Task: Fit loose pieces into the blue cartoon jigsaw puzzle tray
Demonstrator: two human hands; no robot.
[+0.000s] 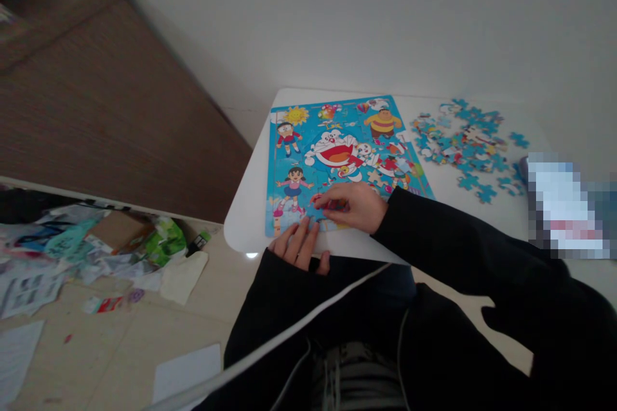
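A blue cartoon jigsaw puzzle (pixel 289 167) lies in its board on the small white table, with loose pieces resting on its right part. My right hand (pixel 354 205) is over the board's lower middle, thumb and fingertips pinched on a small puzzle piece, mostly hidden by the fingers. At the board's lower left edge, my left hand (pixel 299 245) rests with fingers stretched flat and the thumb apart, below the table's front edge. A heap of loose puzzle pieces (pixel 475 144) is spread on the table to the right of the board.
The white table (pixel 245 218) stands against a pale wall. A blurred-out bright rectangular object (pixel 566 209) is at its right. On the left stands a brown wooden cabinet (pixel 110 103), with bags and papers (pixel 120 244) littering the floor. A white cord (pixel 289 334) crosses in front of my body.
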